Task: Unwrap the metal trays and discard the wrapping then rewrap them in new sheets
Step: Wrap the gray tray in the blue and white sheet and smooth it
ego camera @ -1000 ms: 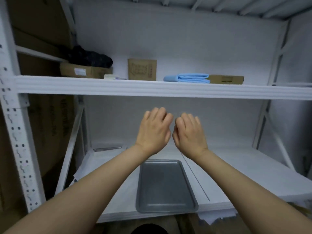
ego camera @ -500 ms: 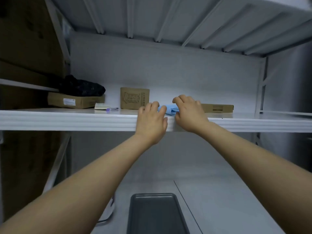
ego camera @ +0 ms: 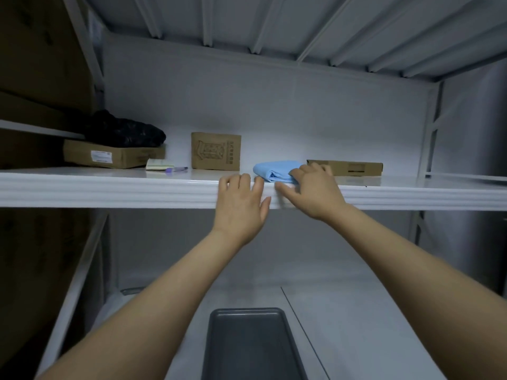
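Fetching step: blue sheet (ego camera: 274, 170) is touched by right hand (ego camera: 312, 189), grip cannot be told; left hand (ego camera: 241, 208) is held flat. Pull-down is needed.

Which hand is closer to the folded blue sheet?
Right. The right hand rests on the blue sheet; the left hand is on the shelf edge, just left of it.

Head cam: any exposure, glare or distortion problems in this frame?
Head view, light: dim and cool, brightest on the wall behind the folded blue sheet. Head view, shadow: the black bundle loses detail. Head view, distortion: wide-angle lens leans the uprights; the metal tray is cropped at the bottom.
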